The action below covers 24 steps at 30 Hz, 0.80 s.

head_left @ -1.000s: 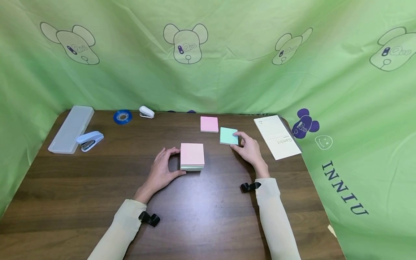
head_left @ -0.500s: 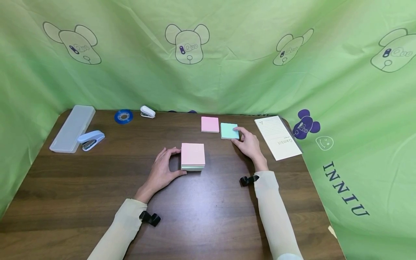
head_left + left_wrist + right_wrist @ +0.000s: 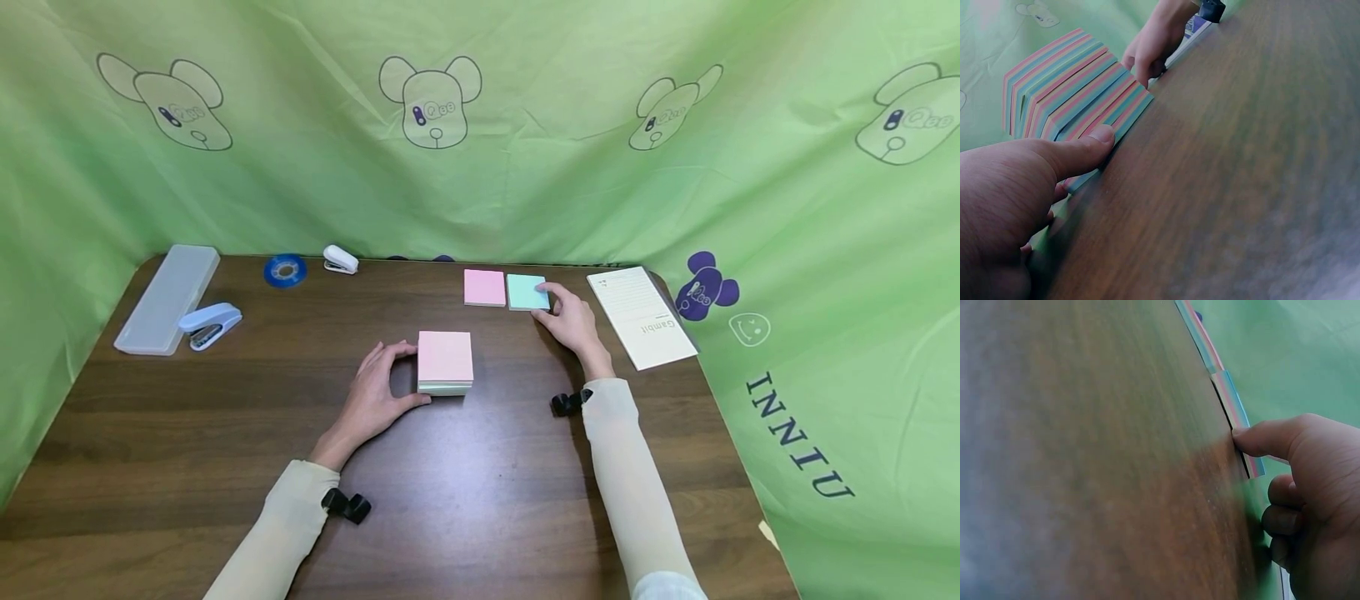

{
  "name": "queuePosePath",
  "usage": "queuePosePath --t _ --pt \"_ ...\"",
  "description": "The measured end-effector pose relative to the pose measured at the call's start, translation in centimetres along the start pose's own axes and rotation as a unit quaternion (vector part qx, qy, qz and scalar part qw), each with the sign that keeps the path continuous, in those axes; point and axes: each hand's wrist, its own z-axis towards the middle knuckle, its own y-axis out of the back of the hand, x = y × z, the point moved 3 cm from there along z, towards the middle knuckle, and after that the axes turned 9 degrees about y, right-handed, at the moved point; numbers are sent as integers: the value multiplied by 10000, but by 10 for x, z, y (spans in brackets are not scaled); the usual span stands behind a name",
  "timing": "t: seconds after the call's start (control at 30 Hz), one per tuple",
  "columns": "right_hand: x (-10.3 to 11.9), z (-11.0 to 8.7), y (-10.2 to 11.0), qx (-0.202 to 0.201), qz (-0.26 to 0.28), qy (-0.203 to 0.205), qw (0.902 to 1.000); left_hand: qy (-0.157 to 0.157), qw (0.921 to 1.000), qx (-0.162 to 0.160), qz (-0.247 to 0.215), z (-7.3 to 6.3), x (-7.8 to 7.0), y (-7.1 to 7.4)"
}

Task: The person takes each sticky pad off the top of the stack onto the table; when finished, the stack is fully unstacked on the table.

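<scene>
Head view, left hand: thumb and fingers clamped on the tall pad stack, pink uppermost, standing on the table.
Head view, right hand: pinches the mint pad by its right side, near the table's far edge, just beside the pink pad.
Head view, far right: notebook, lying askew.
Left wrist view, stack: thumb against its striped side; lower fingers partly hidden.
Right wrist view, mint pad: thumb on its layered edge; contact with the pink pad cannot be determined.
</scene>
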Motion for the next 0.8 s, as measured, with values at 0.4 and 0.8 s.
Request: queuePosePath --t 0.4,0.8 --pt "32 -3 13 -245 146 40 9996 18 10000 4 -9 0 -1 0" --pt "36 -6 15 -205 184 9 9996 19 10000 25 1 0 0 -1"
